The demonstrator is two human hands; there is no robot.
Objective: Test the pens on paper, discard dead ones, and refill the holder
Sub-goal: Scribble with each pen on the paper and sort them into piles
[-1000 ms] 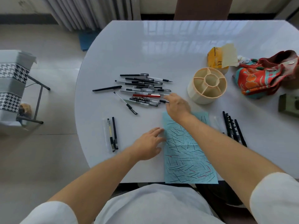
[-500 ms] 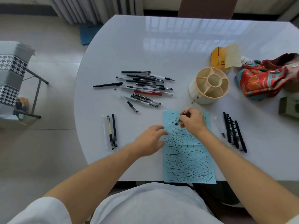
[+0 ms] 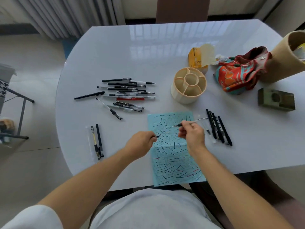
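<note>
A light blue sheet of paper (image 3: pixel 175 164) covered in short pen strokes lies at the table's near edge. My right hand (image 3: pixel 192 133) holds a clear pen (image 3: pixel 195 121) above the sheet's top, its uncapped tip pointing left. My left hand (image 3: pixel 140 143) pinches a small black pen cap (image 3: pixel 157 136) at the paper's left edge. A pile of several pens (image 3: pixel 127 93) lies to the upper left. The cream pen holder (image 3: pixel 189 87) with divided compartments stands empty beyond the paper. Three pens (image 3: pixel 95 141) lie at the left, and a row of black pens (image 3: pixel 218 128) lies right of the paper.
The round white table (image 3: pixel 165 52) carries a yellow packet (image 3: pixel 197 59), a red patterned cloth bag (image 3: pixel 237 73), a tan tube (image 3: pixel 287 57) and an olive green box (image 3: pixel 276 100) at the right. A chair back (image 3: pixel 181 9) stands beyond the table. A metal-framed stand (image 3: pixel 9 100) sits on the floor, left.
My right hand took a pen from the pile and brought it over the paper. My left hand left the paper's edge and now holds the pulled-off cap.
</note>
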